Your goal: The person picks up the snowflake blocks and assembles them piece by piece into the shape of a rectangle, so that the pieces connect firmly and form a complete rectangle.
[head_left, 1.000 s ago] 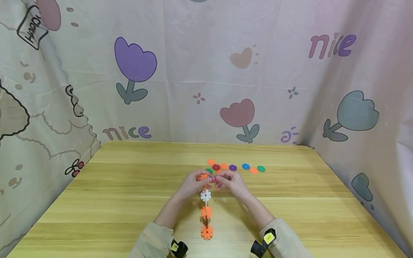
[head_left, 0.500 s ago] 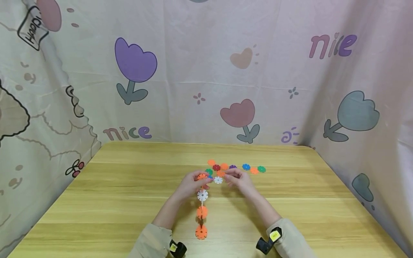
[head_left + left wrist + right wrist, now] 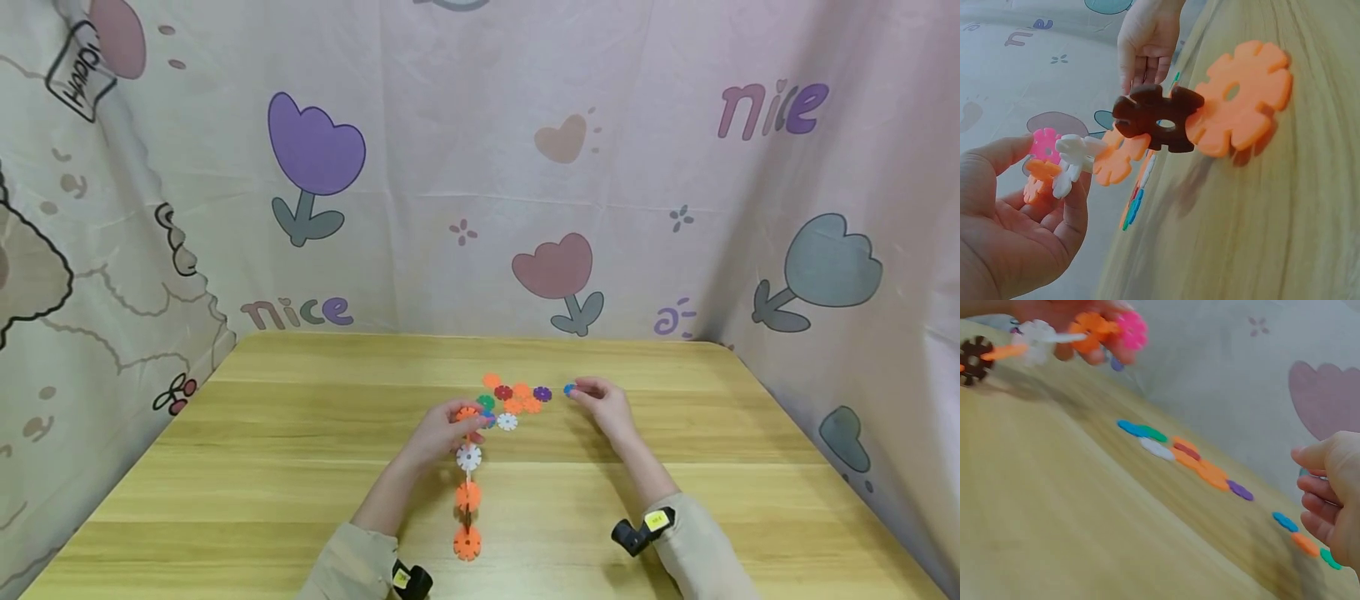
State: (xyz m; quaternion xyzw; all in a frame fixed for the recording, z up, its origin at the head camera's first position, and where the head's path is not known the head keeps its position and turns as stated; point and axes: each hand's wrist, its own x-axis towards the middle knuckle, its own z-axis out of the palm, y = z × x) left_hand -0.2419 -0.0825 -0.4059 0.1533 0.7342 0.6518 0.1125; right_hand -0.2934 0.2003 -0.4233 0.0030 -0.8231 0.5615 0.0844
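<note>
My left hand (image 3: 435,435) pinches the far end of a chain of slotted, flower-shaped plastic discs (image 3: 468,457). A pink disc (image 3: 1131,330) sits at that end, by my thumb, followed by orange and white ones. Toward me the chain runs through a brown disc (image 3: 1141,123) to a last orange disc (image 3: 1252,94), close over the table. My right hand (image 3: 609,410) reaches over a loose blue disc (image 3: 1285,521), its fingertips overlapping that disc in the head view. Nothing shows between the right hand's loosely bent fingers.
Loose discs lie on the wooden table (image 3: 300,467) beyond the chain: a white one (image 3: 507,422), a green one (image 3: 485,402), a dark red one (image 3: 503,392), a purple one (image 3: 542,394) and several orange ones. A patterned curtain (image 3: 435,150) hangs behind the table.
My right hand has left the pink end of the chain and moved right to the blue disc. The left hand keeps its grip, and the chain has swung slightly left.
</note>
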